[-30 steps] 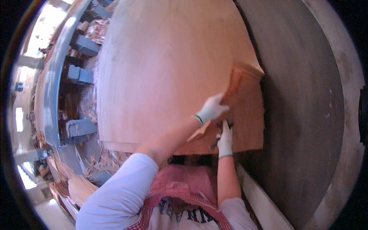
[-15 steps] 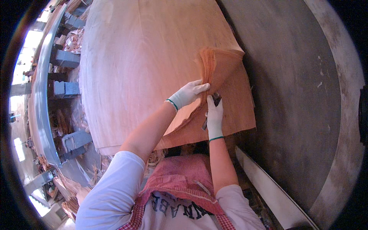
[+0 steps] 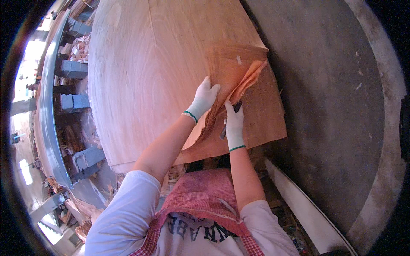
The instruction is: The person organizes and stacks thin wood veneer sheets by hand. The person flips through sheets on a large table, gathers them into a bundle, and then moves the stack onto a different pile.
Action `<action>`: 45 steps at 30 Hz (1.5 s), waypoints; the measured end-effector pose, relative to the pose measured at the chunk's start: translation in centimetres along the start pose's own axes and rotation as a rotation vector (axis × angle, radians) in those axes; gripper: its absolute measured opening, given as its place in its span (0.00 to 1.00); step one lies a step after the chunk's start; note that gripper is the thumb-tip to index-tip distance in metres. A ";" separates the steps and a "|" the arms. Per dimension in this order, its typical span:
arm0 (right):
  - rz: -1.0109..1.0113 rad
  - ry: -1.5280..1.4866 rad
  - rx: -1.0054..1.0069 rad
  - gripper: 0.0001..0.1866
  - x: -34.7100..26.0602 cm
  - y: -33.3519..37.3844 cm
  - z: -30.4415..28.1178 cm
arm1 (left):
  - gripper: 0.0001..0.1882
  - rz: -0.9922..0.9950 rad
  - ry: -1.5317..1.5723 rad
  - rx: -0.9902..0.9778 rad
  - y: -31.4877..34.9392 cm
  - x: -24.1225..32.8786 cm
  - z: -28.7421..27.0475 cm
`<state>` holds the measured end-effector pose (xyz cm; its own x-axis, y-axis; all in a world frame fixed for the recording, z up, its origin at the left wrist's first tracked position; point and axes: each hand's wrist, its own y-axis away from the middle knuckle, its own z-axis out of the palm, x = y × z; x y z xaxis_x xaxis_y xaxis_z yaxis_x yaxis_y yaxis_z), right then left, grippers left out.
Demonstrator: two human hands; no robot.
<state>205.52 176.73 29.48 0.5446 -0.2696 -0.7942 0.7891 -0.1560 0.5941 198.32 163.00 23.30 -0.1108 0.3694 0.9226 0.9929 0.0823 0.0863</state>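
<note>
Left hand (image 3: 204, 99) flat and open, pressing the folded veneer flap (image 3: 235, 72) at the right edge of the veneer stack (image 3: 149, 64); right hand (image 3: 234, 124) gripping a dark blade (image 3: 229, 120); best keep flap taut, cut steady along the fold.

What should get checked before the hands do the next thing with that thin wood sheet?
1. Left hand flat on the folded veneer piece: ok.
2. Right hand gripping the dark tool: ok.
3. Tool's tip kept away from the left hand's fingers: cannot tell, the tip is hidden.
4. Both hands gloved: ok.
5. Veneer piece lying flat: not ok, it is bent up and creased.
6. Big veneer sheet underneath lying smooth: ok.
</note>
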 end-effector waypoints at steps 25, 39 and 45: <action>0.228 -0.164 0.443 0.22 15.5 -4.2 -12.4 | 0.15 -0.060 -0.024 -0.353 11.1 8.0 2.6; -0.069 0.409 0.168 0.20 9.1 0.4 -11.4 | 0.43 -0.637 1.620 0.644 28.7 -12.1 -12.2; -0.007 0.197 0.439 0.29 10.2 -0.1 -12.0 | 0.31 -0.591 1.683 0.976 28.9 -20.2 -8.8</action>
<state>214.41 185.43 19.72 0.6164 -0.0889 -0.7824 0.6217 -0.5549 0.5529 229.68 149.75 10.44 0.3667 -0.8882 0.2769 0.4444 0.4287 0.7866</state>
